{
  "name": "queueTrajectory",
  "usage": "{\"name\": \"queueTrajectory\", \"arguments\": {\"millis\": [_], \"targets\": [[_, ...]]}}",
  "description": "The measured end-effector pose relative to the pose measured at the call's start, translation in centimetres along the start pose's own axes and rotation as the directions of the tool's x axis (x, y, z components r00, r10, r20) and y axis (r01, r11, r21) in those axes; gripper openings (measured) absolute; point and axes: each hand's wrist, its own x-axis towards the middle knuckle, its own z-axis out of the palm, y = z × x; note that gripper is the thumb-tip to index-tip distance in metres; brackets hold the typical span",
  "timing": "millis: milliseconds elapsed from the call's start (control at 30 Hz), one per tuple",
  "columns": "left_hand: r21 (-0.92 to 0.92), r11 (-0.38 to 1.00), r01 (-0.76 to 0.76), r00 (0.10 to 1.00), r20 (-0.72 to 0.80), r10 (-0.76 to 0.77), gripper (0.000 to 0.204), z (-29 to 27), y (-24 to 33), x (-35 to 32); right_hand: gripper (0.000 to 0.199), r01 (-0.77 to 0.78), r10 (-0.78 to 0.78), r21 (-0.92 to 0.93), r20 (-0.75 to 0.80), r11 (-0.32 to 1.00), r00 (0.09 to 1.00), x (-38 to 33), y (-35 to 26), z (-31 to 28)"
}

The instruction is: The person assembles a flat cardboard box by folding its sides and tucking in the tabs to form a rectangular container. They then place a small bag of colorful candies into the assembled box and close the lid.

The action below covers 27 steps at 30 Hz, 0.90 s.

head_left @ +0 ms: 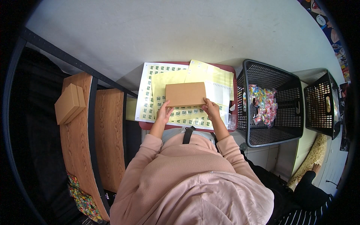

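Note:
A plain brown cardboard box (185, 93), closed, is held level above the sticker sheets, its long side toward me. My left hand (164, 112) grips its near left corner, fingers partly under the edge. At the near right corner, my right hand (211, 108) pinches the box between thumb and fingers. Beneath lie a white sheet with rows of green stickers (147, 101) and several pale yellow sheets (217, 77), partly hidden by the box. They cover most of a red table (146, 125).
On the right stands a black plastic crate (273, 138) with colourful small packets (264, 105), beside another black crate (318, 101). Wooden shelves (108, 138) on the left carry more brown boxes (71, 103) and colourful packets (83, 198). Another person's hand (316, 168) shows at lower right.

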Motion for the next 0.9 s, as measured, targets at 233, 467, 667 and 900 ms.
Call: {"name": "queueTrajectory", "arguments": {"millis": [233, 467, 667, 900], "targets": [[-0.025, 0.999, -0.024, 1.0, -0.007, 0.023, 0.041, 0.3, 0.0, 0.0, 0.037, -0.052, 0.052, 0.067, 0.005, 0.996, 0.999, 0.2, 0.0, 0.0], [-0.007, 0.999, -0.035, 0.999, 0.014, 0.035, 0.037, 0.1, -0.1, 0.2, 0.036, -0.009, 0.008, 0.12, 0.006, 0.993, 1.0, 0.5, 0.5, 0.0], [0.019, 0.998, -0.052, 0.999, -0.009, 0.052, 0.035, 0.4, 0.0, -0.3, 0.034, 0.013, -0.014, 0.109, 0.012, 0.994, 1.0, 1.3, 1.4, -0.5], [0.139, 0.976, -0.169, 0.986, 0.017, 0.168, 0.034, 0.5, -0.3, -0.7, 0.032, 0.143, -0.143, 0.023, 0.001, 0.989, 0.99, 1.4, 1.8, -0.5]]}}
